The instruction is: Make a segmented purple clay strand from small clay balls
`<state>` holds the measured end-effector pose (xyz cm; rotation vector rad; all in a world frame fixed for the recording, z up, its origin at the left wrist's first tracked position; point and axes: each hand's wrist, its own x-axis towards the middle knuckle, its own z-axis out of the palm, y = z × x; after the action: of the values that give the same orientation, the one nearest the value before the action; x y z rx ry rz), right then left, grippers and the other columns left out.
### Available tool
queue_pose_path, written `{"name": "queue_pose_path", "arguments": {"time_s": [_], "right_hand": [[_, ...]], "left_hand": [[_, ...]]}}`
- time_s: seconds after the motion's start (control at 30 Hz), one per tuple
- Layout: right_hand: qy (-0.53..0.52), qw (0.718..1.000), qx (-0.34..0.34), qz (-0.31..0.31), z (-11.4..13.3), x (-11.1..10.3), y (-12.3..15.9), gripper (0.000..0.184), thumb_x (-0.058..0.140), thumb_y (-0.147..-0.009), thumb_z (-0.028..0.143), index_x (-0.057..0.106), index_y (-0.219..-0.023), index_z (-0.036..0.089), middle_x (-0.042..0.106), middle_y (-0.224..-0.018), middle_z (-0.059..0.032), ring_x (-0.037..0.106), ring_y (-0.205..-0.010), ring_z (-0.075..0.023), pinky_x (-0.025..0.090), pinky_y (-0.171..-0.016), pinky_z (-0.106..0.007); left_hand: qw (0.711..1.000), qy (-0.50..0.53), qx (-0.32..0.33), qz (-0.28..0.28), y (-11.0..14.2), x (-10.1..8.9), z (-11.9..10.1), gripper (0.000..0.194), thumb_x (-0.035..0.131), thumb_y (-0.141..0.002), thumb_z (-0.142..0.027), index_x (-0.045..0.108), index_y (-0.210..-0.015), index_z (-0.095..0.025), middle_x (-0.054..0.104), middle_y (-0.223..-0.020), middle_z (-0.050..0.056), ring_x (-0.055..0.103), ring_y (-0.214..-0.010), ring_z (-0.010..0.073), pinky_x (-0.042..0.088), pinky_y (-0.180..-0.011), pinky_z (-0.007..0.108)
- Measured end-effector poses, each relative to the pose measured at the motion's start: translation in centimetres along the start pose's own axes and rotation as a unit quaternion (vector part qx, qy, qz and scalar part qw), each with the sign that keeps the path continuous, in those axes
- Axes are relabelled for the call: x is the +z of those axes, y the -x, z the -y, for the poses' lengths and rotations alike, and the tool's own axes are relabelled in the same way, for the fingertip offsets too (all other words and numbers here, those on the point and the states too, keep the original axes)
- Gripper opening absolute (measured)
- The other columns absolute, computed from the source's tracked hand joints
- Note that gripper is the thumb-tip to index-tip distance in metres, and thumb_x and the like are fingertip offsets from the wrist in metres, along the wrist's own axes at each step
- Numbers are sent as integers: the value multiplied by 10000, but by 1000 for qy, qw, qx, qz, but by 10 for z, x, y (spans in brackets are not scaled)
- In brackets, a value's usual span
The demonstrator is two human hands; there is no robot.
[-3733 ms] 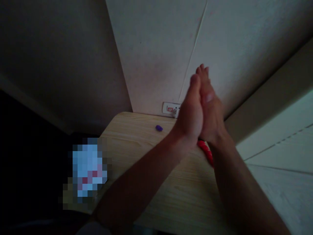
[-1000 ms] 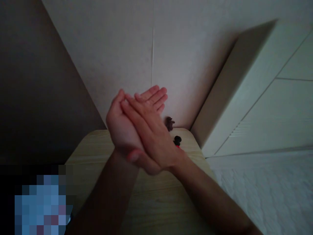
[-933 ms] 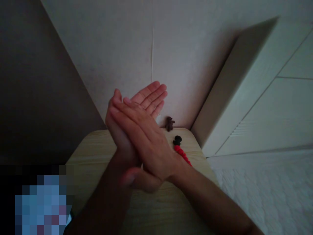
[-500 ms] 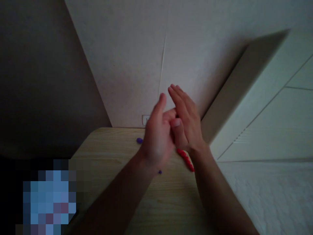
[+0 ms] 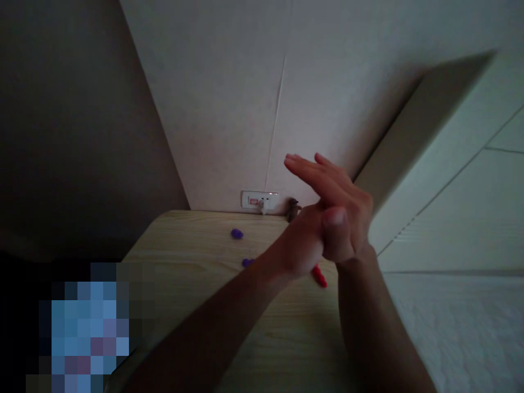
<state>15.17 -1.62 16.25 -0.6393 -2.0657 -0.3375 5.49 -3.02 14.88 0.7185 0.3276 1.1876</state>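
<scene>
My left hand (image 5: 303, 240) and my right hand (image 5: 347, 210) are pressed palm to palm above a light wooden tabletop (image 5: 196, 245). The right hand lies over the left, its fingers stretched out to the upper left and its thumb crossing in front. The left hand's fingers are hidden behind the right hand, and whatever may be between the palms does not show. Below the hands lies a knobbly red strip (image 5: 319, 276), partly covered. A small purple lump (image 5: 237, 233) rests farther back, and another purple lump (image 5: 247, 262) sits by the left forearm.
A wall socket (image 5: 258, 201) with a white plug is at the table's back edge. Beside it stands a small brown object (image 5: 293, 209), partly hidden. A pale cabinet (image 5: 454, 196) and a whitish quilted surface (image 5: 458, 327) are at right. A blurred-out patch (image 5: 85, 322) fills the lower left.
Both hands have shifted right and turned, with the right palm now closing over the left. The socket and brown object have come into fuller view.
</scene>
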Motion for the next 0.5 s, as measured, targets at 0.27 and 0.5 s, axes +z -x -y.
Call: {"name": "queue_pose_path", "arguments": {"time_s": [0.27,0.5], "right_hand": [[13,997,23,71,29,48,-4,785,172,-1042,591,391,-1537,23,448,-1608,-229,322,-1568,-300,271,-1292,-548],[-23,990,-73,120,66,38,-10,848,139,-975,722,407,-1568,179,365,-1689,-39,203,-1615,-221,173,-1340,-429]], "left_hand": [[999,41,23,-8,3,-18,-69,697,194,-1035,-571,549,-1402,-97,696,-1330,165,534,-1428,271,382,-1220,404],[999,11,-16,30,-8,-27,-67,597,260,-1036,-497,471,-1516,-211,678,-1397,96,421,-1516,292,303,-1266,542]]}}
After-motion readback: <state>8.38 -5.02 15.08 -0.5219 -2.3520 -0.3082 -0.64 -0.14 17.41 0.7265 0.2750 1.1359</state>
